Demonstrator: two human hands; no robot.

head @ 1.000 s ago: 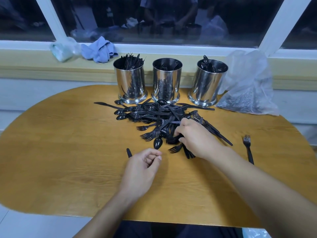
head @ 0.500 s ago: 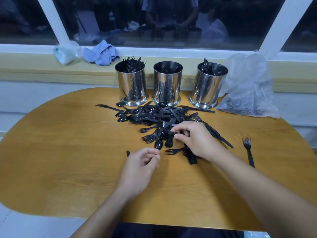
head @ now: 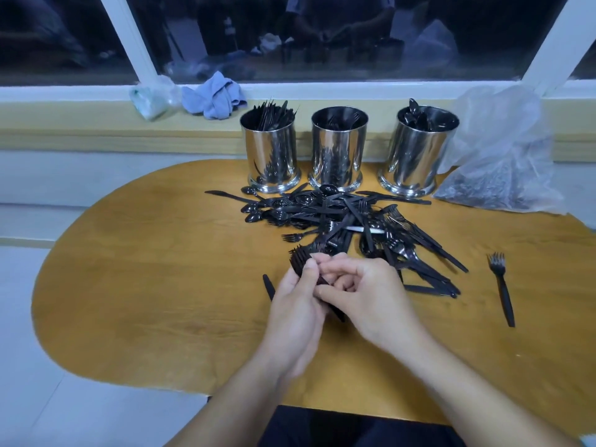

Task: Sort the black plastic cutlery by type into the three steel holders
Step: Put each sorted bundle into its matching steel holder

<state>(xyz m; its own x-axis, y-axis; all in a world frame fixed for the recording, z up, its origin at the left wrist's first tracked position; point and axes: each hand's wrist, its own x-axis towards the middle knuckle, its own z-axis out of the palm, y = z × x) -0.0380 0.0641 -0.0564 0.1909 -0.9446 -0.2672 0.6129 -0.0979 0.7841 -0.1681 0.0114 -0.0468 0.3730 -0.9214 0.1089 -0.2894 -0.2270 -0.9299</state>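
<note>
Your left hand (head: 298, 304) grips a bunch of forks (head: 298, 261), tines up, and your right hand (head: 371, 298) curls round their handles, both just in front of the pile (head: 351, 221) on the table (head: 145, 285). The three holders (head: 337, 150) stand behind it, part filled; one fork (head: 501, 285) lies apart at right

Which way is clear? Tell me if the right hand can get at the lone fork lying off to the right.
Probably yes. The lone fork lies by itself on bare table, nothing over it. But the right hand is now busy gripping the forks that the left hand holds.
</note>
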